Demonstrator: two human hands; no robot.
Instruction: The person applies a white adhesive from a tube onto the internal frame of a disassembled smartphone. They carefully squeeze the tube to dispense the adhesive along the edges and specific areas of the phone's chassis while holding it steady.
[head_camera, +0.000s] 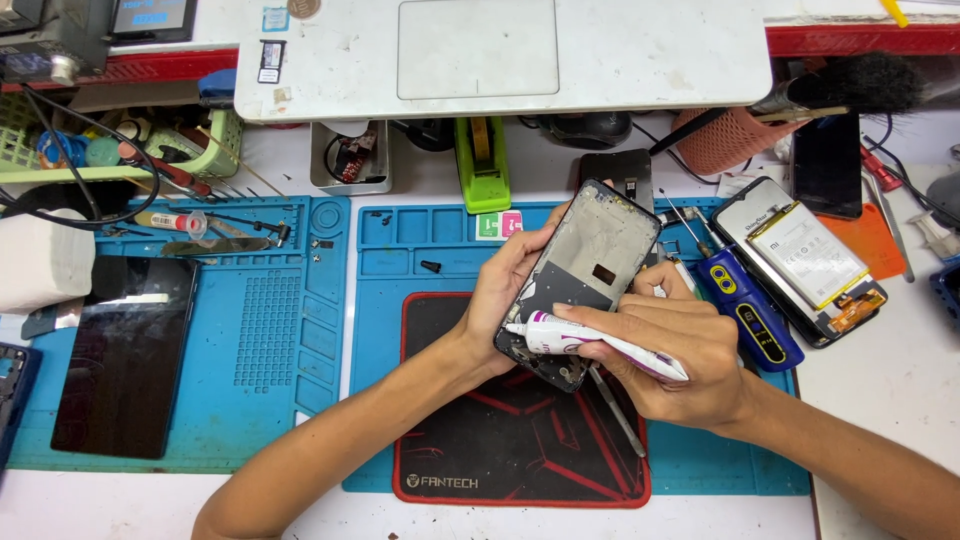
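Left hand (505, 290) wraps the edge of an opened phone frame (590, 265), holding it tilted above the black and red pad (500, 440). Right hand (680, 350) is clamped on a white glue tube (590, 342), nozzle touching the frame's lower left edge. Pad lies on a blue work mat (390, 250) on the counter (880, 390). A dark screen panel (125, 355) rests well to the left; an opened phone showing its battery (805, 255) lies to the right.
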